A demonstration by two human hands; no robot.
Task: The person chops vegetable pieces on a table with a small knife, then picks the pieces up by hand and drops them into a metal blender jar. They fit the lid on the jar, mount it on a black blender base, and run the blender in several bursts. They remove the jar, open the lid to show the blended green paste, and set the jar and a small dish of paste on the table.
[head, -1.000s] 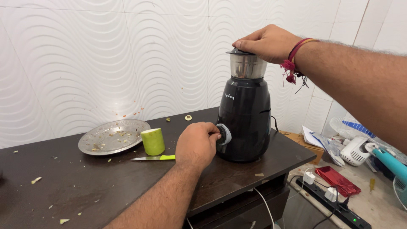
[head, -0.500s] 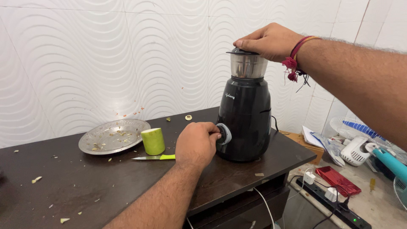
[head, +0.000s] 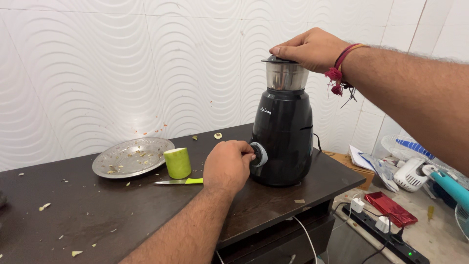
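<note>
A black mixer grinder point(head: 284, 139) stands on the dark wooden table point(head: 97, 215), with a steel jar point(head: 285, 76) locked on top. My right hand point(head: 309, 49) presses flat on the jar's black lid. My left hand point(head: 227, 165) grips the grey control knob point(head: 259, 154) on the front of the base. A red thread band is tied around my right wrist.
Left of my left hand lie a green-handled knife point(head: 178, 181), a cut green vegetable piece point(head: 177, 163) and a steel plate point(head: 133, 157) with scraps. Peel bits litter the table. On the floor at right sit a power strip point(head: 386, 230), a red packet and clutter.
</note>
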